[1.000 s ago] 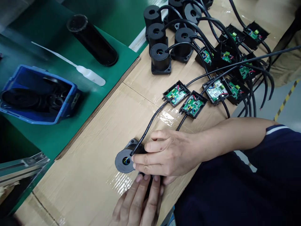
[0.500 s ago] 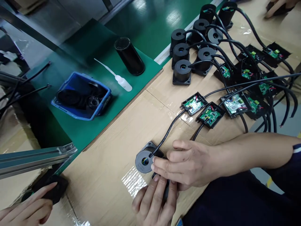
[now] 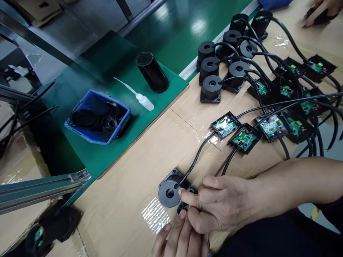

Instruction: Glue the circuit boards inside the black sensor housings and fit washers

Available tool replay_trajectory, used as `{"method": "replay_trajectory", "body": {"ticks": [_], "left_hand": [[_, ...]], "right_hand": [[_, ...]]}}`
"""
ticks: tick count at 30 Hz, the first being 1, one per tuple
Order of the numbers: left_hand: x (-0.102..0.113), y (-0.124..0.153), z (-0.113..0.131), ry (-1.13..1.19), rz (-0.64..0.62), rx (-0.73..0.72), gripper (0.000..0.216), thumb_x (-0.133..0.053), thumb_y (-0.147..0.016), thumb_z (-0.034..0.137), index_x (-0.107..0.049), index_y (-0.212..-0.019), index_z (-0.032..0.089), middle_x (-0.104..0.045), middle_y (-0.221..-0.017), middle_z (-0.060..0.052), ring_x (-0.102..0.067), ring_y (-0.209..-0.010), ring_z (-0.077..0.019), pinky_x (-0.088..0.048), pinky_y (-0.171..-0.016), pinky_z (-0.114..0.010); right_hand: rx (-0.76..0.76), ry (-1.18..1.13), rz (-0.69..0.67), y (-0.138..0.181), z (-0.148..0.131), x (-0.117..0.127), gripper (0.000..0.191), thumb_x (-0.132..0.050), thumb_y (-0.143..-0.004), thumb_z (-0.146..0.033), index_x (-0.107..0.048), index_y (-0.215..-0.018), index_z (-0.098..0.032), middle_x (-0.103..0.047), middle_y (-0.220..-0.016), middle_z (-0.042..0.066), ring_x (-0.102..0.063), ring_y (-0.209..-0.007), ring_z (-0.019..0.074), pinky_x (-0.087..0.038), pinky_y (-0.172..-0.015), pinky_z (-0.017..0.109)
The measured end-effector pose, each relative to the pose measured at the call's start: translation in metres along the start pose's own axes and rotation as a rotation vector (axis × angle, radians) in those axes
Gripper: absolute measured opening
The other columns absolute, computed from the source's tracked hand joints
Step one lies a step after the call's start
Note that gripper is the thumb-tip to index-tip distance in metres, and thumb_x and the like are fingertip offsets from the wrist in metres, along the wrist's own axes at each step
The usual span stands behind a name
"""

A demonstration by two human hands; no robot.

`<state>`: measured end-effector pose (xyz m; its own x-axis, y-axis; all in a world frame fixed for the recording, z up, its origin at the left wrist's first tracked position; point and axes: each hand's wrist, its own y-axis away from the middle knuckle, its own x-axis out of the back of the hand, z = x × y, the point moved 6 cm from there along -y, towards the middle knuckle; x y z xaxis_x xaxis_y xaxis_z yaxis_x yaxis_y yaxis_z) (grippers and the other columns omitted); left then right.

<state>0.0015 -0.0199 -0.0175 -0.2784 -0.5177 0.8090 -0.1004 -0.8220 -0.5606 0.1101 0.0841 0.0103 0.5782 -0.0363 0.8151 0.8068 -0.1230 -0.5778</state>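
A black cylindrical motor housing [image 3: 169,190] lies on its side on the cardboard-covered bench, its round grey face with coloured wires in the centre hole turned toward me. A black cable [image 3: 197,158] runs from it to an open green circuit board box [image 3: 225,125]. My right hand [image 3: 218,203] rests beside the housing, fingers curled, fingertips at a second small black part [image 3: 184,204] next to it. My left hand [image 3: 180,239] comes up from below, fingers together, touching the same black part under the right hand.
Several upright black housings [image 3: 211,87] with cables and open circuit boxes [image 3: 272,125] fill the bench's right. On the green mat sit a blue bin [image 3: 97,117] of black parts, a white squeeze bottle [image 3: 143,100] and a black tube [image 3: 152,71]. Another person's hand [image 3: 320,10] is top right.
The view has shifted, so everything sits further right and lower. My right hand's fingers have curled in more at the small black part. The other person's hand at bottom left has gone.
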Motion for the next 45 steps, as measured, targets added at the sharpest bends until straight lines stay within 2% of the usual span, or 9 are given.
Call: {"method": "replay_trajectory", "body": {"ticks": [3,6,10,14,19,24,29,35,45], "left_hand": [[0.004,-0.006,-0.011,0.059,0.082,0.061,0.019,-0.053,-0.099,0.029,-0.07,-0.093,0.027,-0.076,-0.078,-0.001,-0.067,-0.083,-0.0187,-0.042,-0.104,-0.04],[0.011,-0.018,-0.034,0.183,0.037,0.021,0.026,-0.048,-0.102,0.036,-0.066,-0.086,0.024,-0.077,-0.09,-0.005,-0.068,-0.088,-0.0198,-0.049,-0.09,-0.039],[0.021,-0.041,-0.059,0.079,-0.047,-0.032,0.015,-0.065,-0.091,0.014,-0.07,-0.105,0.014,-0.073,-0.113,-0.015,-0.067,-0.111,-0.026,-0.052,-0.092,-0.038],[0.009,-0.054,-0.052,0.118,-0.196,-0.158,0.023,-0.07,-0.088,0.005,-0.068,-0.111,0.01,-0.073,-0.118,-0.017,-0.065,-0.123,-0.0276,-0.05,-0.102,-0.039],[0.0,-0.05,-0.055,0.173,-0.151,-0.063,0.023,-0.069,-0.088,0.003,-0.059,-0.104,0.014,-0.076,-0.112,-0.013,-0.07,-0.115,-0.0198,-0.052,-0.1,-0.035],[-0.002,-0.045,-0.06,0.172,-0.144,-0.029,0.018,-0.066,-0.092,0.006,-0.058,-0.104,0.017,-0.076,-0.111,-0.012,-0.07,-0.113,-0.0196,-0.051,-0.1,-0.036],[-0.001,-0.044,-0.059,0.152,-0.109,-0.089,0.025,-0.079,-0.085,0.014,-0.062,-0.104,0.014,-0.075,-0.112,-0.014,-0.071,-0.112,-0.0228,-0.055,-0.097,-0.038],[0.003,-0.043,-0.056,0.101,-0.051,-0.114,0.042,-0.088,-0.069,0.004,-0.069,-0.106,0.011,-0.066,-0.132,-0.017,-0.066,-0.122,-0.027,-0.055,-0.101,-0.038],[0.008,-0.056,-0.046,0.001,-0.039,-0.277,0.042,-0.089,-0.065,0.0,-0.075,-0.104,0.008,-0.075,-0.087,-0.006,-0.065,-0.091,-0.0217,-0.048,-0.08,-0.032]], "right_hand": [[-0.028,-0.004,0.022,0.001,0.001,0.0,0.012,-0.051,-0.1,-0.027,-0.061,-0.099,-0.02,-0.073,-0.115,0.011,-0.056,-0.092,0.019,-0.041,-0.083,0.035],[-0.041,-0.001,0.009,-0.001,0.003,0.001,0.009,-0.05,-0.1,-0.023,-0.058,-0.098,-0.019,-0.073,-0.117,0.012,-0.055,-0.088,0.0184,-0.041,-0.082,0.034],[-0.047,0.024,0.026,-0.003,0.002,0.003,0.008,-0.05,-0.098,-0.021,-0.057,-0.095,-0.02,-0.074,-0.116,0.011,-0.055,-0.085,0.0175,-0.041,-0.082,0.032],[-0.043,0.006,0.013,-0.002,0.003,0.001,0.008,-0.055,-0.098,-0.026,-0.058,-0.097,-0.019,-0.074,-0.116,0.013,-0.055,-0.085,0.0179,-0.04,-0.083,0.033],[-0.123,-0.32,-0.046,-0.007,0.024,0.009,0.034,-0.057,-0.101,-0.048,-0.061,-0.11,-0.016,-0.072,-0.116,0.008,-0.056,-0.088,0.0178,-0.04,-0.086,0.036],[-0.345,-0.152,-0.146,-0.021,0.054,0.023,0.019,-0.05,-0.103,-0.019,-0.067,-0.111,-0.016,-0.072,-0.11,0.005,-0.057,-0.095,0.0203,-0.04,-0.094,0.041],[-0.328,-0.041,-0.37,-0.029,0.05,0.009,0.028,-0.042,-0.101,-0.017,-0.068,-0.109,-0.011,-0.07,-0.107,0.012,-0.056,-0.103,0.0279,-0.037,-0.111,0.05],[-0.32,-0.143,-0.266,-0.029,0.051,0.0,0.024,-0.045,-0.101,-0.016,-0.069,-0.102,-0.016,-0.07,-0.099,0.006,-0.057,-0.097,0.0235,-0.032,-0.117,0.046],[-0.323,-0.27,-0.164,-0.031,0.054,-0.001,0.03,-0.04,-0.1,-0.01,-0.069,-0.092,-0.014,-0.062,-0.085,0.005,-0.049,-0.09,0.0212,-0.032,-0.111,0.042]]}}
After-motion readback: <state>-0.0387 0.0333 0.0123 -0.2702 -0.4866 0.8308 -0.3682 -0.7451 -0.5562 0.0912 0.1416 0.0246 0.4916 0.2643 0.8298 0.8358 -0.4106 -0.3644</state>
